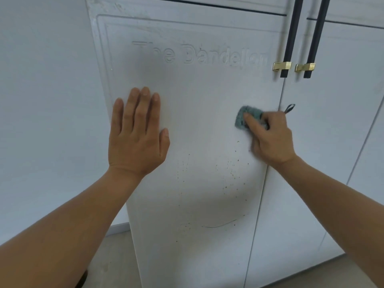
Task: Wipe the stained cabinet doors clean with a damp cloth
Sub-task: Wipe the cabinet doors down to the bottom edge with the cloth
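Observation:
A white cabinet door [197, 96] with raised lettering fills the middle of the view. Small brown specks [230, 173] dot its lower half, and a thin dark curved line [220, 225] runs near the bottom. My left hand [138, 134] lies flat on the door's left part, fingers together and pointing up, holding nothing. My right hand [268, 140] presses a bunched grey-green cloth [243, 117] against the door near its right edge. A dark loop [289, 108] of the cloth sticks out past my knuckles.
Two long black handles with gold mounts [291, 38] [315, 38] flank the gap between this door and the white door to the right [336, 121]. A plain white wall [45, 100] stands at left. Beige floor [118, 256] shows below.

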